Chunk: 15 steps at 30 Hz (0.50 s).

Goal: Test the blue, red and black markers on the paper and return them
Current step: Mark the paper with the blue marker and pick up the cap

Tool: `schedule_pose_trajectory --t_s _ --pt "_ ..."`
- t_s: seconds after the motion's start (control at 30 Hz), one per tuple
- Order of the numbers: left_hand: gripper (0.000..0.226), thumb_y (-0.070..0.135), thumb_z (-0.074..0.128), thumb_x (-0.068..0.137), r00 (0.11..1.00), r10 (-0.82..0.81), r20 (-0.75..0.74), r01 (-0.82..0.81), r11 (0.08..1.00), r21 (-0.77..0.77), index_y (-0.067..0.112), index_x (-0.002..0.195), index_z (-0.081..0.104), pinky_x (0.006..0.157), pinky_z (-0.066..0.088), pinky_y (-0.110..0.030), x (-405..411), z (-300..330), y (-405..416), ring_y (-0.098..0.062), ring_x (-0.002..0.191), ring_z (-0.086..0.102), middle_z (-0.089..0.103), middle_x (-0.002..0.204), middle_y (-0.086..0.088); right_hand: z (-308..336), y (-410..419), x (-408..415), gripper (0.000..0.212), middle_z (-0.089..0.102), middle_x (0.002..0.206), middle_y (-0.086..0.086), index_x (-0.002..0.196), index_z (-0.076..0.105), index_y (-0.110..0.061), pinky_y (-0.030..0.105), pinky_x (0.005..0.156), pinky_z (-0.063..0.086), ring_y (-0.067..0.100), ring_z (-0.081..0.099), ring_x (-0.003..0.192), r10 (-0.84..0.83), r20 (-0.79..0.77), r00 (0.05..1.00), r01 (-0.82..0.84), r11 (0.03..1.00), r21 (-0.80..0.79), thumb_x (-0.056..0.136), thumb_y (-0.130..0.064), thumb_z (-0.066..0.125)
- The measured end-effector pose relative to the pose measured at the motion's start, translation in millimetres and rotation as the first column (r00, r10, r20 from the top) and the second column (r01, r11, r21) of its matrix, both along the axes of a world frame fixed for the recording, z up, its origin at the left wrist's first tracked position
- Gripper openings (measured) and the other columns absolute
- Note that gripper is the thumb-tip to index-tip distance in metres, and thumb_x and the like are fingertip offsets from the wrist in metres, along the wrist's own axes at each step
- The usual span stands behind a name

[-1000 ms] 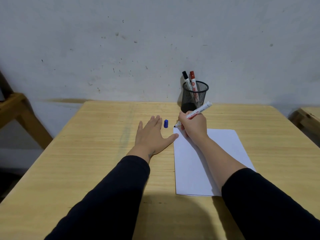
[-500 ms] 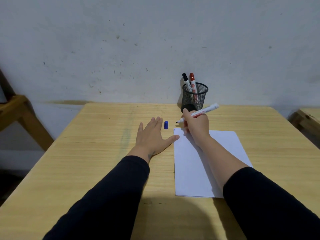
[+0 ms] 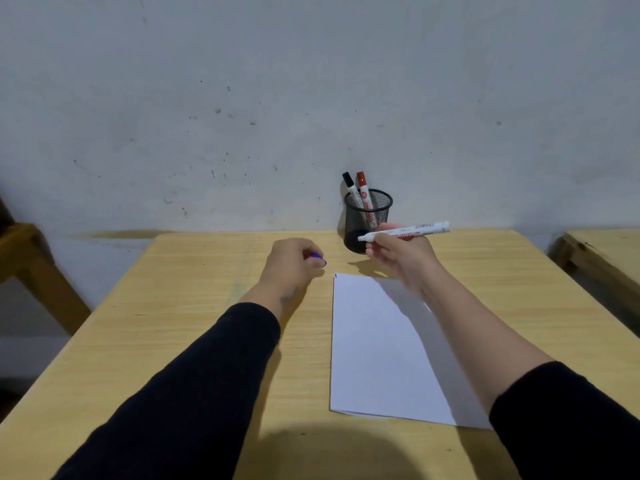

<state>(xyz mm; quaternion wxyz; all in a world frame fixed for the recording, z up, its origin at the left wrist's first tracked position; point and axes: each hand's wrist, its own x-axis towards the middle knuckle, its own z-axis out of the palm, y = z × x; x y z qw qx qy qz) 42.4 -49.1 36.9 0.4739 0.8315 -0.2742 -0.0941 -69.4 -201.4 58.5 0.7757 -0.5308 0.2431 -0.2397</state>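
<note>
My right hand (image 3: 401, 258) holds the uncapped blue marker (image 3: 408, 231) level above the table, its tip pointing left, just in front of the black mesh cup (image 3: 369, 216). My left hand (image 3: 294, 265) is closed around the blue cap (image 3: 318, 260), which peeks out between the fingers. The black marker (image 3: 351, 188) and the red marker (image 3: 363, 190) stand capped in the cup. The white paper (image 3: 377, 348) lies on the wooden table (image 3: 194, 306), with a tiny blue mark at its far left corner.
The cup stands at the table's far edge against a grey wall. Another wooden table (image 3: 602, 251) sits to the right, and a wooden frame (image 3: 31, 261) to the left. Both my forearms stretch over the near half of the table.
My right hand lifted the blue marker off the paper's corner and turned it level. My left hand went from lying flat beside the cap to closing around it.
</note>
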Motion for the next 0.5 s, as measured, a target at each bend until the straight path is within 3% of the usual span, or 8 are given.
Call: schedule_pose_trajectory --t_s 0.03,0.1,0.27,0.5 --pt "0.007 0.004 0.069 0.081 0.991 0.031 -0.131 -0.055 0.981 -0.185 0.010 0.083 0.069 0.053 0.048 -0.014 -1.9 7.0 -2.7 -0.019 0.076 0.065 0.065 0.082 -0.007 4.1 0.1 -1.9 0.009 0.065 0.087 0.016 0.093 0.060 -0.002 0.027 0.080 0.057 0.022 0.063 0.075 0.004 0.029 1.000 -0.004 1.000 0.001 0.086 0.005 0.061" --pt "0.007 0.007 0.069 0.082 0.975 0.022 -0.221 -0.101 0.930 -0.352 0.012 0.087 0.070 0.052 0.048 -0.012 -3.6 20.3 -9.2 -0.014 0.072 0.064 0.067 0.078 -0.003 13.5 0.6 -4.4 0.004 0.066 0.084 0.015 0.083 0.063 0.000 0.028 0.082 0.056 0.022 0.064 0.077 0.015 0.078 0.997 -0.014 1.000 -0.007 0.085 0.003 0.062" --pt "0.014 0.011 0.066 0.086 0.968 -0.055 -0.243 -0.064 0.888 -0.456 0.006 0.098 0.071 0.059 0.051 -0.013 -14.6 44.4 -19.0 0.001 0.062 0.066 0.069 0.076 0.001 35.2 2.1 -4.9 0.008 0.068 0.089 0.018 0.091 0.064 0.003 0.026 0.078 0.059 0.021 0.068 0.076 0.057 0.166 0.985 -0.056 0.998 -0.010 0.084 0.003 0.065" --pt "0.011 0.010 0.063 0.088 0.955 -0.122 -0.272 -0.044 0.843 -0.536 0.017 0.084 0.069 0.057 0.051 -0.011 -26.2 54.6 -18.6 0.003 0.060 0.065 0.069 0.078 -0.001 44.1 3.7 -12.4 0.020 0.069 0.089 0.018 0.103 0.062 0.009 0.025 0.079 0.059 0.018 0.071 0.072 0.093 0.199 0.976 -0.090 0.996 -0.024 0.084 0.003 0.065"
